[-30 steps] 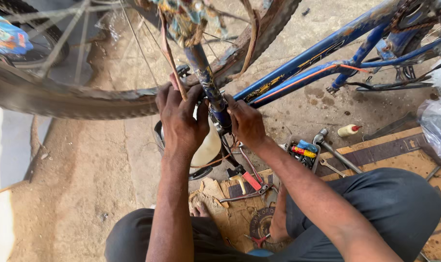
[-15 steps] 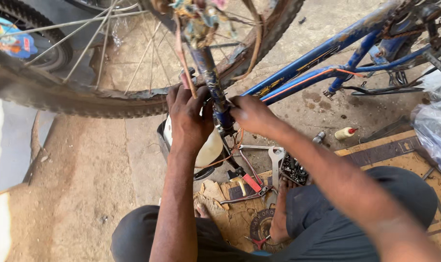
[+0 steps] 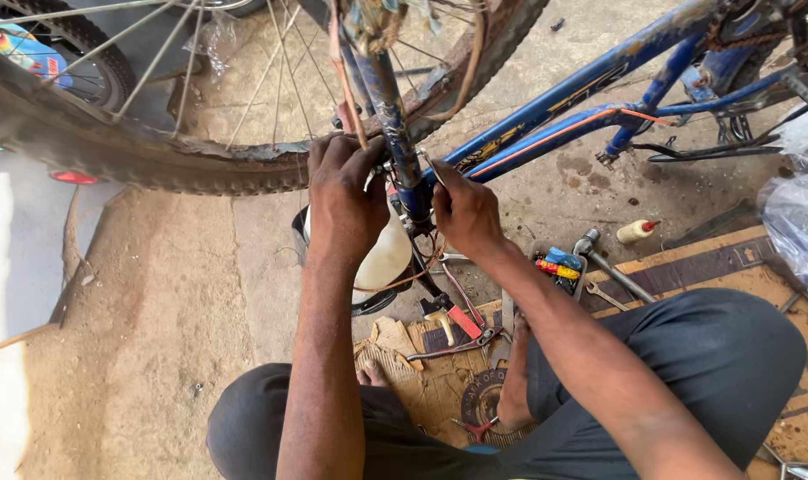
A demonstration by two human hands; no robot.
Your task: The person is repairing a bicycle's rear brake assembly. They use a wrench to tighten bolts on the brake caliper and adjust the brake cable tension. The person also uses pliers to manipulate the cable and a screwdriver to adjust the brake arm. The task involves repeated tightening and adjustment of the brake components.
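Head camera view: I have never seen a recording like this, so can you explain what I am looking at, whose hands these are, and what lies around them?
The picture comes from a camera worn on a person's head, looking down at their own arms and knees. There is no machine, only two bare hands. The left hand and the right hand both grip the blue fork of an upturned bicycle, low down where it meets the frame. The worn tyre curves across the top. Behind the hands sits a whitish container. On the ground by the knees lie tools: pliers, a hammer, a small bottle and flattened cardboard. Whether either hand also pinches a small part is hidden.
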